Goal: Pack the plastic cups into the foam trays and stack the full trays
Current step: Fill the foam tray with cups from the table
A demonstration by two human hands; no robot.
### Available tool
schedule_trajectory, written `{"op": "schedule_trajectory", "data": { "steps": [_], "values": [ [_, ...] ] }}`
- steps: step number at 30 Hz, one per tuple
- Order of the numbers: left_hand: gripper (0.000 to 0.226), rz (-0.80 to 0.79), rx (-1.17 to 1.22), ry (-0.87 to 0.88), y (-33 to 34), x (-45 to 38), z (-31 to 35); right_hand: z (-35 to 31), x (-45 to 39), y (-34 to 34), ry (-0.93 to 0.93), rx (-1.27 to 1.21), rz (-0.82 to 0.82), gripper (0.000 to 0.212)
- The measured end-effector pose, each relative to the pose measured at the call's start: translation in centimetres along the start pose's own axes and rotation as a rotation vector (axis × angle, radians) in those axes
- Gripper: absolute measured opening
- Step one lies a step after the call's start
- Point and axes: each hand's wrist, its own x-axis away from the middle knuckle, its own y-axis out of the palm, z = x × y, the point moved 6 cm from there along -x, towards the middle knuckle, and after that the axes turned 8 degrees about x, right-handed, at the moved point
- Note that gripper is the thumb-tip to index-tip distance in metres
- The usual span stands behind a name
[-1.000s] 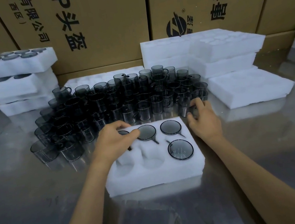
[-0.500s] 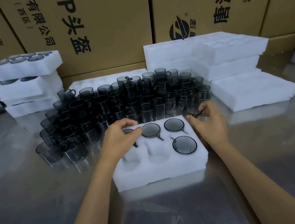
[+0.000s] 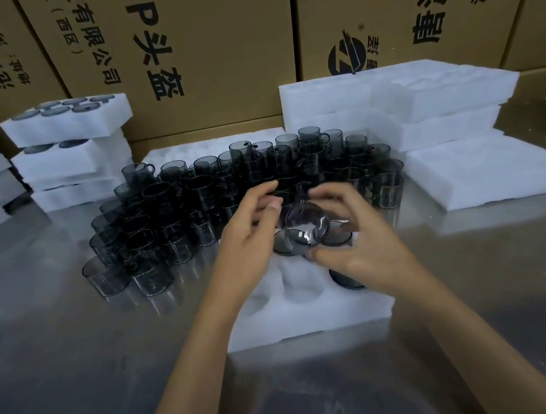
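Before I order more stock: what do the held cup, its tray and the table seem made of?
Cup: smoky clear plastic, glossy; it is see-through with bright glints. Tray: white foam, matte, with a grainy, soft-edged surface. Table: probably brushed metal, dull grey with blurred reflections.

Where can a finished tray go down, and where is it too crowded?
Bare metal table lies in front of the foam tray and to both its sides. The patch right of it is bordered by the flat foam sheet. Behind the tray the loose cups stand packed together. The right hand grips a cup over the tray, beside the left hand.
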Motion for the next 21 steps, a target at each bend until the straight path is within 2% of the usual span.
{"op": "schedule_trajectory", "data": {
  "steps": [3,5,12,21],
  "values": [
    [0.027,-0.044,0.027,-0.085,-0.6,-0.1,-0.6,-0.6,0.5,1.1,0.080,-0.002,-0.223,0.059],
    [0.021,-0.066,0.020,-0.104,-1.1,-0.1,-0.7,-0.8,0.8,1.2,0.089,0.015,-0.293,0.057],
    [0.007,-0.195,0.015,-0.187,-2.0,0.2,-1.2,-0.4,1.1,1.4,0.104,0.020,-0.436,0.059],
    [0.008,-0.268,-0.025,-0.196,-2.0,0.2,-1.6,0.3,1.4,1.6,0.121,0.020,-0.519,0.049]
  ]
}}
